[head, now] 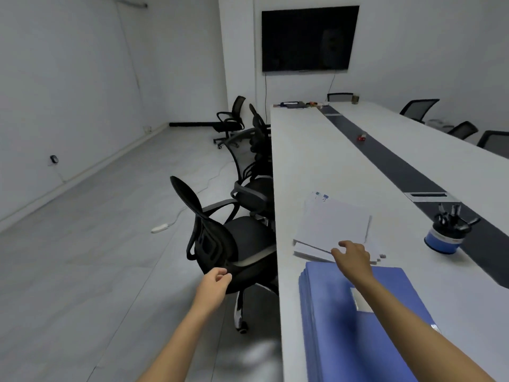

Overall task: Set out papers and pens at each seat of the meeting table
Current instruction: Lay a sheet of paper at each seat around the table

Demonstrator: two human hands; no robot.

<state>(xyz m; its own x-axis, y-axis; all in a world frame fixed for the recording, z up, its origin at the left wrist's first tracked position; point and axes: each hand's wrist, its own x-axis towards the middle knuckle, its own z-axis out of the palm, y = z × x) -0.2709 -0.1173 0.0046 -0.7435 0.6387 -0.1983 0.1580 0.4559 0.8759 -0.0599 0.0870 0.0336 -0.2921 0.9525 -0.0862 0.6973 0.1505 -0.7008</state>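
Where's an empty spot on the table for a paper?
Bare: the table past the paper stack, between the chair-side edge and dark strip. Crowded: by the right hand, with blue folders and pen cup.

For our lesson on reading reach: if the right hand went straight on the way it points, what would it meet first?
Most likely the stack of white papers: the right hand is at its near edge, though contact is unclear.
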